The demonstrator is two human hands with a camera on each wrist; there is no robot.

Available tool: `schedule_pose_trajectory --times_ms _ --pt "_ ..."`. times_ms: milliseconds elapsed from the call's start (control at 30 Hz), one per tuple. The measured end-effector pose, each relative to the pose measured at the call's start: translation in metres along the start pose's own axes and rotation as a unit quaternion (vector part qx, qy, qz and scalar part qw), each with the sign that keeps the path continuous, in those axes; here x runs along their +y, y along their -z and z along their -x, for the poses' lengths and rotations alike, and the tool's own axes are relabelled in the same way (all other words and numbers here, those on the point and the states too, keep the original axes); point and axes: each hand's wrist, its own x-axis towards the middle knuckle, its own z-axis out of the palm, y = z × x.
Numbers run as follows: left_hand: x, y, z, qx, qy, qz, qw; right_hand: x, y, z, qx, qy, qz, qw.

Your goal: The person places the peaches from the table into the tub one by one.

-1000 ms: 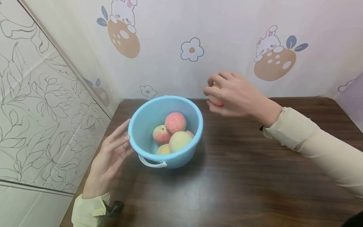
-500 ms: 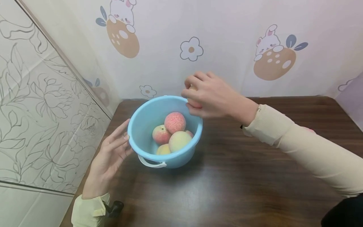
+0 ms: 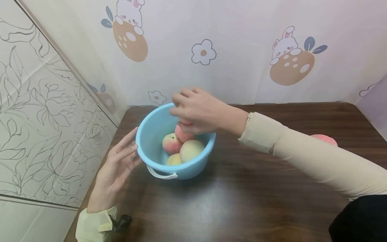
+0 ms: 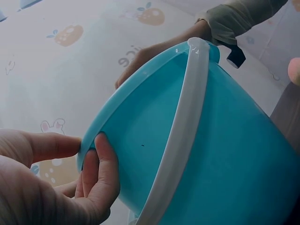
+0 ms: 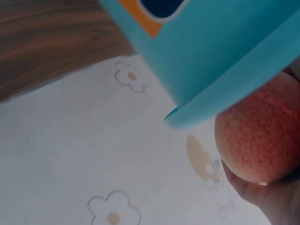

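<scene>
A light-blue bucket (image 3: 145, 158) with a white handle (image 3: 160, 174) stands at the left of the table. Its rim is pinched between the thumb and fingers of my left hand (image 3: 116, 164), as the left wrist view (image 4: 93, 183) also shows. Inside lie several peaches: a red-and-green one (image 3: 171, 144), a pale one (image 3: 191, 151), a yellowish one (image 3: 174, 159) and a pink one (image 3: 183, 135) partly covered. Over the bucket's far right rim, my right hand (image 3: 201, 111) grips a speckled red peach (image 5: 258, 133), mostly hidden by the fingers in the head view.
Another pink peach (image 3: 325, 138) lies on the dark wooden table (image 3: 257, 188) at the right, partly behind the right sleeve (image 3: 302, 148). A wall (image 3: 242, 50) with rabbit prints rises behind the table, and a floral panel (image 3: 45, 117) borders the left.
My right hand has moved left with its peach, from right of the bucket to above its opening. The pink peach at the right has come into view. My left hand stays on the rim.
</scene>
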Motion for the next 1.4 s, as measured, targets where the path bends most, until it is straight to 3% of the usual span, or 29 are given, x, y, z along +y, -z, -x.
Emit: schedule_pose_trajectory --times_ms 167,467,700,1000,1400 --pt "0.000 0.000 0.000 -0.002 0.004 -0.002 1.0000 -0.008 -0.009 -0.016 -0.067 0.023 -0.028 0.997" --pt "0.000 0.000 0.001 0.003 0.007 -0.017 0.9998 -0.028 -0.026 -0.040 -0.158 0.074 -0.019 0.984" --pt "-0.001 0.000 0.001 -0.004 0.003 -0.015 0.9999 -0.038 -0.037 -0.045 -0.184 0.109 -0.018 0.977" --pt "-0.001 -0.001 0.000 -0.003 0.003 -0.013 0.9999 -0.041 -0.043 -0.047 -0.241 0.121 -0.051 0.962" --pt "0.000 0.000 0.000 -0.003 0.006 -0.012 0.9999 -0.043 -0.041 -0.037 -0.270 0.093 -0.069 0.956"
